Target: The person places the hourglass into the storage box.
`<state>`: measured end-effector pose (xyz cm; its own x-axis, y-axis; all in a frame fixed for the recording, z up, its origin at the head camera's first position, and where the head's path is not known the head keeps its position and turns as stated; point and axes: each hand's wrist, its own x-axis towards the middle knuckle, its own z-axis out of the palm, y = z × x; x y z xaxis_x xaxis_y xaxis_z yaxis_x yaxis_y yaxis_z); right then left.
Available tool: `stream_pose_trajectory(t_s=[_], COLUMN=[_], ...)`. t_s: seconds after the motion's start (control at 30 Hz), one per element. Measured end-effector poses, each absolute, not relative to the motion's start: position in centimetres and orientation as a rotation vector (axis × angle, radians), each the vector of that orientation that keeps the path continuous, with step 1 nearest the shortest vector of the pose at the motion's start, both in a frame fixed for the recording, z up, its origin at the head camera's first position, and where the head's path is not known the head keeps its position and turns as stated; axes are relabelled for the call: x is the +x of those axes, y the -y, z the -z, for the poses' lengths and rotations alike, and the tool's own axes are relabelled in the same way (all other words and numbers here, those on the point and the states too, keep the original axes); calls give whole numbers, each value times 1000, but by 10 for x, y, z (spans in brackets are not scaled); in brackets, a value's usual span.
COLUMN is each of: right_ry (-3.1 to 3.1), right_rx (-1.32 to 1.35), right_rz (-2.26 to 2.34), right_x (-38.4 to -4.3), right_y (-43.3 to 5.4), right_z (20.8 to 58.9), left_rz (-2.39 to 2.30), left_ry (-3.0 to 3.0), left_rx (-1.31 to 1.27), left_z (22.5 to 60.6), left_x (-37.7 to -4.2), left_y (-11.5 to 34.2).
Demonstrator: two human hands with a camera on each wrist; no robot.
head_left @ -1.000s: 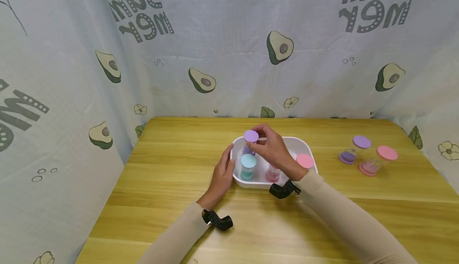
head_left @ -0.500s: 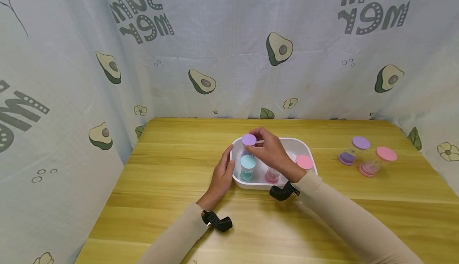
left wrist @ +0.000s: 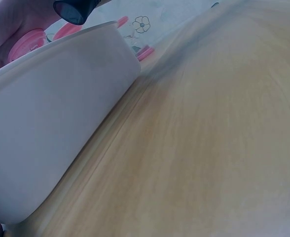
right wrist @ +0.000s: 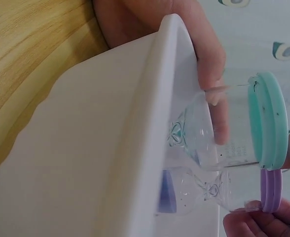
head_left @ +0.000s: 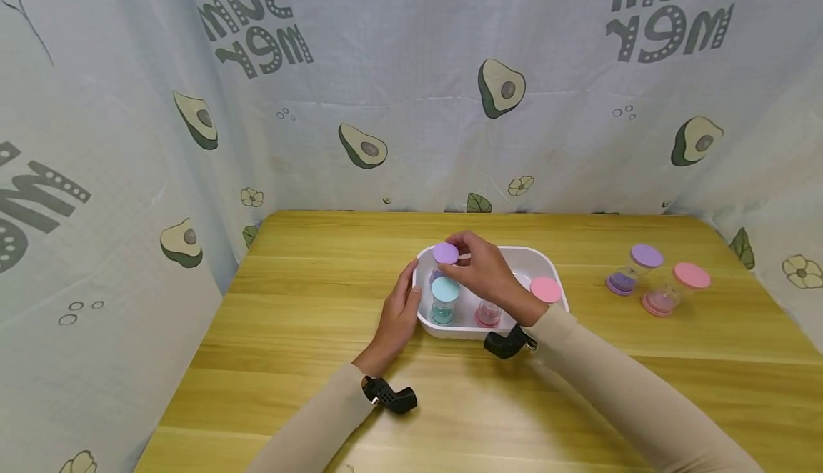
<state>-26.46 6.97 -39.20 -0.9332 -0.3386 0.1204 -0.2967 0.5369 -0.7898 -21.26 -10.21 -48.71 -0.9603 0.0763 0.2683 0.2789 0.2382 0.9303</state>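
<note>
My right hand pinches the purple cap of an hourglass, which stands upright in the back left corner of a white plastic tub. In front of it stands a teal hourglass; the right wrist view shows the teal cap close to the purple cap. My left hand holds the tub's left end, a digit hooked over the rim. Farther right in the tub are a pink hourglass, partly under my right hand, and another with a pink cap, mostly hidden by my wrist.
On the wooden table, right of the tub, stand a purple hourglass and a pink hourglass. A patterned curtain hangs behind the table. Each wrist wears a small black camera.
My right hand has lowered the purple hourglass slightly and shifted it left, closer behind the teal one. My left hand stays on the tub.
</note>
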Motion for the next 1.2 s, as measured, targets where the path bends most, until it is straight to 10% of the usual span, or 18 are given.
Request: stream_pose_trajectory(t_s=[1.2], right_ry=[-2777], right_rx=[-630], right_rz=[1294], right_x=[-266], right_y=[-71], right_z=[393], left_rz=[1812], left_ry=[2344], left_rx=[-374], left_z=[463], left_x=[-202], left_y=[101])
